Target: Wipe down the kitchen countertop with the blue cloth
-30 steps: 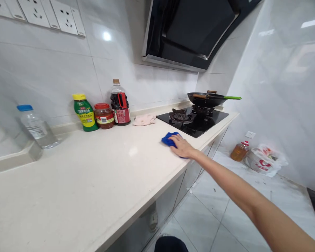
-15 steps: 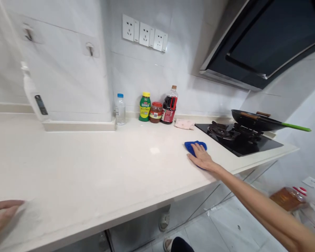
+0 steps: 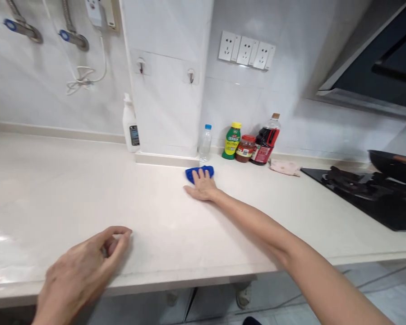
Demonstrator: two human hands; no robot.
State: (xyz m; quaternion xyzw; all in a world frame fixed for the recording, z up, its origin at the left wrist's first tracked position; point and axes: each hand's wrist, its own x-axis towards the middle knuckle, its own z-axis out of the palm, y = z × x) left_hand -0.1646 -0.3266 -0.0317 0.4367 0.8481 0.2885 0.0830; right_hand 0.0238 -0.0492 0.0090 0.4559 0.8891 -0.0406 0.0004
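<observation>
My right hand lies flat, fingers stretched out, pressing a blue cloth onto the pale countertop near the foot of the tiled pillar. My left hand rests at the counter's front edge, fingers loosely curled with the fingertips on the surface and nothing in them.
Behind the cloth stand a clear water bottle, a green bottle, a red-lidded jar and a dark sauce bottle. A pink cloth lies beside the black gas hob, which carries a wok. A white pump bottle stands left of the pillar.
My right hand has slid the blue cloth leftward and back, away from the hob toward the water bottle. My left hand has come into view at the counter's front edge.
</observation>
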